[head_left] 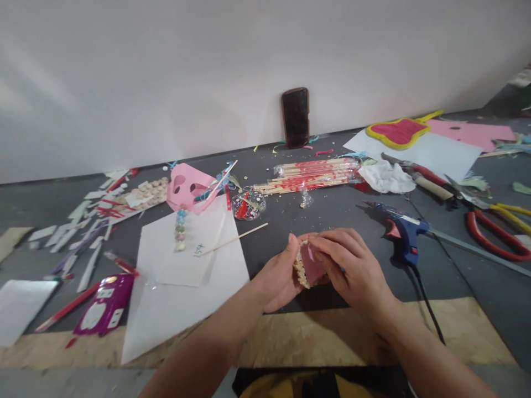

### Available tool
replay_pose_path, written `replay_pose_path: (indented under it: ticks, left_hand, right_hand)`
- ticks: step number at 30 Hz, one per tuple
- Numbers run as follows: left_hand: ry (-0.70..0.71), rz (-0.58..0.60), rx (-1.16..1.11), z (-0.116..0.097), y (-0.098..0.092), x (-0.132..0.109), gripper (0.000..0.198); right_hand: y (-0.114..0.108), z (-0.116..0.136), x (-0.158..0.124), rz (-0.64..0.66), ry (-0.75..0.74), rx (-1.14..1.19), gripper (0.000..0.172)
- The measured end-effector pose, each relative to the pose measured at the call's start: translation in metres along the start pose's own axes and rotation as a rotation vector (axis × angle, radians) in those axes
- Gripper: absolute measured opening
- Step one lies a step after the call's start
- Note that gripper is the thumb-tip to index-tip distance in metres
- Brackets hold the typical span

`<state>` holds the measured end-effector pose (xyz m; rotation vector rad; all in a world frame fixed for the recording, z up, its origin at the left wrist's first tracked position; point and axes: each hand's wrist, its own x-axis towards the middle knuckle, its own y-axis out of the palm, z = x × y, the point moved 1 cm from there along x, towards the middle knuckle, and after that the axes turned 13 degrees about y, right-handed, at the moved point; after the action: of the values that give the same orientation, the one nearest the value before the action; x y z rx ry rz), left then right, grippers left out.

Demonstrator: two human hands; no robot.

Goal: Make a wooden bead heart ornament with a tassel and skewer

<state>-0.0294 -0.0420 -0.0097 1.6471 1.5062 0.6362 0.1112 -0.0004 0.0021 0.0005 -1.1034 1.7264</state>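
Low over the near edge of the dark mat, my left hand (pixel 280 276) is wrapped round a small craft piece (pixel 312 266), a flat pink-mauve panel edged with knobbly cream bits. My right hand (pixel 352 265) pinches at the panel's upper right side; a small paler pink strip shows by its fingertips. The fingers cover the piece's right part, so its full shape is hidden. A blue hot glue gun (pixel 404 229) lies to the right of my hands. On the left, a white sheet (pixel 153 309) carries a thin wooden stick (pixel 236 239) and a row of coloured beads (pixel 180 229).
Packaged wooden sticks (pixel 315 172) lie beyond my hands, before a phone (pixel 296 117) leaning on the wall. Pliers and red-handled scissors (pixel 493 237) are at right, near the glue gun's black cord (pixel 429 304). A purple packet (pixel 105 304) and scattered white strips lie left.
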Motion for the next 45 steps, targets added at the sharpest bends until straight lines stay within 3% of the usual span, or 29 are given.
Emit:
replay_pose_path:
  ticks: [5, 16, 24, 30, 38, 45]
  left_hand:
    - [-0.040, 0.122, 0.035, 0.002, 0.003, -0.001, 0.055]
    - [-0.191, 0.108, 0.131, 0.002, -0.009, -0.002, 0.067]
    - [-0.267, 0.077, 0.089, -0.003, -0.012, -0.003, 0.054]
    - [-0.234, 0.043, 0.121, -0.007, -0.013, -0.004, 0.047]
    - [-0.158, 0.059, 0.167, -0.003, -0.009, -0.005, 0.053]
    - [-0.073, 0.089, 0.171, 0.002, -0.010, -0.006, 0.054]
  right_hand:
    - [0.001, 0.000, 0.002, 0.026, -0.009, 0.011, 0.026]
    - [0.000, -0.002, 0.004, 0.051, -0.047, 0.066, 0.024]
    - [-0.004, -0.004, 0.003, 0.061, 0.041, 0.074, 0.020]
    - [-0.008, -0.003, 0.003, 0.016, 0.148, 0.061, 0.017]
    - [-0.006, -0.005, 0.000, -0.064, 0.082, 0.048, 0.021]
    - [-0.008, 0.001, 0.003, -0.055, 0.182, 0.076, 0.010]
